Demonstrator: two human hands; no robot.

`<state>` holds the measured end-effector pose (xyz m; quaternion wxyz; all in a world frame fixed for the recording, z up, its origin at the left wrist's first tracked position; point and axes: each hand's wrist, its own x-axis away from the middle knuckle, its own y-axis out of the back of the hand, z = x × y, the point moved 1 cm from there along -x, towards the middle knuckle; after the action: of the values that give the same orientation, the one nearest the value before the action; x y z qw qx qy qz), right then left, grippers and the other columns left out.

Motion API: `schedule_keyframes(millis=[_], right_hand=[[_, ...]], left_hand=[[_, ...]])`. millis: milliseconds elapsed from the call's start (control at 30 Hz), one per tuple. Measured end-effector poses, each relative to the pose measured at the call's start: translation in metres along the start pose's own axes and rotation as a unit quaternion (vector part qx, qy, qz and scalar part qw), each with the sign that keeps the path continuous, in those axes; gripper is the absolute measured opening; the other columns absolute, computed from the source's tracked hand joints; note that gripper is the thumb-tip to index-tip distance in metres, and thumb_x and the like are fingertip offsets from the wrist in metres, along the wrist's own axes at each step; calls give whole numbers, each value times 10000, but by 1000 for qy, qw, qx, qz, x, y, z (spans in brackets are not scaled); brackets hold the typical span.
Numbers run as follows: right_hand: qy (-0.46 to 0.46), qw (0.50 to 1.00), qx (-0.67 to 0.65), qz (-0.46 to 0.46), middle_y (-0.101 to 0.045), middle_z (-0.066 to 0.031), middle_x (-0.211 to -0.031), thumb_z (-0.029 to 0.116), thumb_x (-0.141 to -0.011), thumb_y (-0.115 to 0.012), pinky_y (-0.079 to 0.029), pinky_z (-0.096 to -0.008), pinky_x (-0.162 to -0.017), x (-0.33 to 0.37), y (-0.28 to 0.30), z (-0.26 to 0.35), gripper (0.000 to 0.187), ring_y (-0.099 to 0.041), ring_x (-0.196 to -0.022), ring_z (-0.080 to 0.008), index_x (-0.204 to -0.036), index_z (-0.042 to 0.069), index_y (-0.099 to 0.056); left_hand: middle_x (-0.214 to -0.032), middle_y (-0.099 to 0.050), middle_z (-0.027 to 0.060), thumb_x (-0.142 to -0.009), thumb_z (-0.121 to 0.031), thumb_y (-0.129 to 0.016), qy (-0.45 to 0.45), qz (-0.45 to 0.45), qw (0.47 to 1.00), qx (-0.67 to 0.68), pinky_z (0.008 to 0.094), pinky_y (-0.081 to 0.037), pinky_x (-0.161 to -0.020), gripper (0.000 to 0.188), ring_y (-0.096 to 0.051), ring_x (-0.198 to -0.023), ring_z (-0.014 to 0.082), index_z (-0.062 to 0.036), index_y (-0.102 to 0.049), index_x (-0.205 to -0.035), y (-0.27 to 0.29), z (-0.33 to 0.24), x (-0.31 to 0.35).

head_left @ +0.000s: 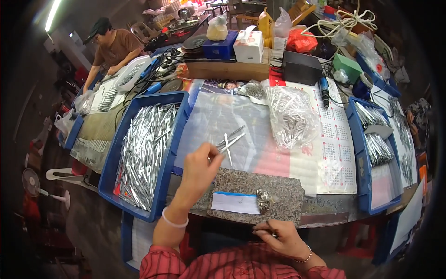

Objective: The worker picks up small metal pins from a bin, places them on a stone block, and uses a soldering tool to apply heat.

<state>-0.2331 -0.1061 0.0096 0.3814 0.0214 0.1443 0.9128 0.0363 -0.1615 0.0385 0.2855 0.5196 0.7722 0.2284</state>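
Note:
My left hand [200, 171] reaches over the plastic-covered table with its fingers pinched together. At their tips is the lower end of a slim silver metal piece [236, 141], which lies across a few similar pieces. My right hand [282, 238] is closed near the table's front edge, a small dark thing [267, 227] between thumb and fingers; its kind is hidden. Between the hands lies a speckled stone slab [285, 195]. On it rest a white paper pad with a blue edge [236, 203] and a small clear bag of tiny parts [264, 202].
A blue bin [183, 122] full of slim silver pieces stands left; another blue bin [365, 183] with bundles stands right. A clear bag [293, 118] of silver pieces lies beyond the slab, near a blue-and-black electric screwdriver [324, 93]. Another person [118, 46] works at far left.

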Motion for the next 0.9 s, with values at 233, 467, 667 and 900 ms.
schedule_keyframes(millis=[233,467,667,900], right_hand=[[-147,932,-318,-98,-659,-51,-920,41,-913,-623,-490,-238,-630,-11,-14,17,191,-603,-732,-91,-1094,-19,-634],[-61,953,-263,-140,-672,-86,-943,48,-924,-604,-427,-188,-550,-21,-13,16,116,-551,-641,-59,-991,-28,-659],[-129,979,-134,-82,-689,-61,-799,80,-927,-612,-482,-224,-588,-21,-6,30,128,-607,-664,-81,-956,-23,-682],[-103,993,-51,-3,-707,-88,-820,87,-900,-647,-522,-269,-681,-19,-14,30,124,-680,-724,-155,-979,0,-686]], left_hand=[[-801,-630,114,-836,-94,-710,-35,163,967,194,317,-503,-601,147,-645,-676,223,-8,-615,-908,-10,-30,112],[-780,-616,115,-767,-27,-732,-144,71,975,156,378,-496,-663,117,-628,-746,298,-19,-618,-794,-1,-23,105],[-803,-656,197,-817,-276,-706,-30,57,986,-153,460,-504,-659,276,-650,-766,373,-11,-676,-745,-27,19,-9],[-837,-677,230,-814,-238,-677,10,90,968,-236,468,-530,-688,227,-663,-783,407,-11,-689,-803,-61,55,-56]])
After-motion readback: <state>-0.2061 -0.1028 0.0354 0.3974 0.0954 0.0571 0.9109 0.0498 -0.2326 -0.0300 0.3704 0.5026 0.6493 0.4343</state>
